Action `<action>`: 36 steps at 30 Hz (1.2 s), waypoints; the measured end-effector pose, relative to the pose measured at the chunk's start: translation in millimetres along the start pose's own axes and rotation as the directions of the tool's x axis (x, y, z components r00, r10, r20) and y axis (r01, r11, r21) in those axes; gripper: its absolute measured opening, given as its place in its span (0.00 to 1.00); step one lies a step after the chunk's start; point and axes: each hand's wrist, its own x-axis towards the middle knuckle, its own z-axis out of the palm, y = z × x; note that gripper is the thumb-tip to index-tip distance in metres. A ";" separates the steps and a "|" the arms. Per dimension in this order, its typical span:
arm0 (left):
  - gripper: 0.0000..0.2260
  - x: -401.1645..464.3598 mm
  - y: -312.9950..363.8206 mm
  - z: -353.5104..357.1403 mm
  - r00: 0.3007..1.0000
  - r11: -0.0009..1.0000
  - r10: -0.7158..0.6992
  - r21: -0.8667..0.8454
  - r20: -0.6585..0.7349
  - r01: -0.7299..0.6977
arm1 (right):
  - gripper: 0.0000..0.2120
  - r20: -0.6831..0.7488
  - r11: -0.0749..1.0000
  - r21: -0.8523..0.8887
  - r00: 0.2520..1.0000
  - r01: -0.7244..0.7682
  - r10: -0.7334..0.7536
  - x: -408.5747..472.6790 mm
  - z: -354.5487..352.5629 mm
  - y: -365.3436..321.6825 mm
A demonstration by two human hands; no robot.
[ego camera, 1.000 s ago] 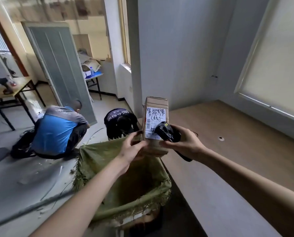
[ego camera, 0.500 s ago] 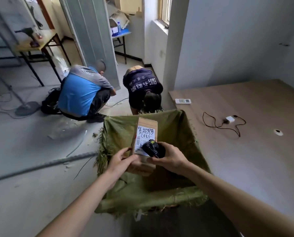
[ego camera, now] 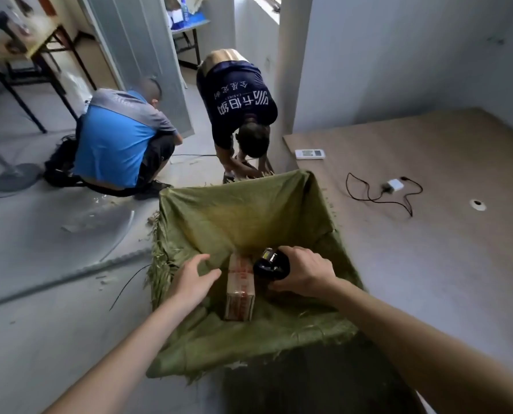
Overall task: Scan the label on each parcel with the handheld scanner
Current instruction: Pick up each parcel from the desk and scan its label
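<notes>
My right hand (ego camera: pixel 304 271) is curled round the black scanner (ego camera: pixel 271 265), arm reaching in over the green sack (ego camera: pixel 243 216). Left hand (ego camera: pixel 196 277) hangs spread and loose, gripping nothing, just beside the taped parcel (ego camera: pixel 239 286) inside the sack. Wooden surface (ego camera: pixel 428 234) to the right carries a charger cable (ego camera: pixel 380 191).

— Where's the parcel (ego camera: pixel 239 286)?
— Inside the open sack (ego camera: pixel 249 216), between the two hands: left hand (ego camera: pixel 196 279) beside it, right hand (ego camera: pixel 304 271) with the scanner (ego camera: pixel 269 264) on its other side.
— And beyond the sack?
— Two people on the floor (ego camera: pixel 40 264) behind it. To its right, the tabletop (ego camera: pixel 428 264) carries a remote (ego camera: pixel 309 153), a charger (ego camera: pixel 394 185) and its cable (ego camera: pixel 368 195).
</notes>
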 end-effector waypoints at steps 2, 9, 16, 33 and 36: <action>0.21 -10.6 59.8 24.9 0.987 0.989 0.145 0.023 0.073 -0.147 | 0.36 -0.119 0.995 0.018 0.987 -0.102 0.103 -35.9 -39.7 48.9; 0.16 -3.0 103.0 13.9 0.957 0.957 0.288 0.027 0.035 -0.289 | 0.29 -0.182 0.999 -0.006 0.982 -0.053 0.051 -70.7 -79.1 51.4; 0.15 -102.8 303.2 162.7 0.711 0.742 0.649 -0.021 0.269 -0.670 | 0.30 -0.423 0.876 0.134 0.773 -0.463 0.474 -286.0 -166.9 204.6; 0.30 -613.9 407.2 450.6 -0.136 0.129 0.696 -0.309 0.705 -0.942 | 0.33 -0.373 0.269 0.525 0.066 -0.808 0.925 -832.2 -60.6 359.4; 0.33 -688.7 391.3 487.8 -0.208 0.098 0.647 -0.351 0.734 -0.931 | 0.38 -0.355 0.183 0.551 -0.030 -0.814 0.934 -900.7 -29.9 367.4</action>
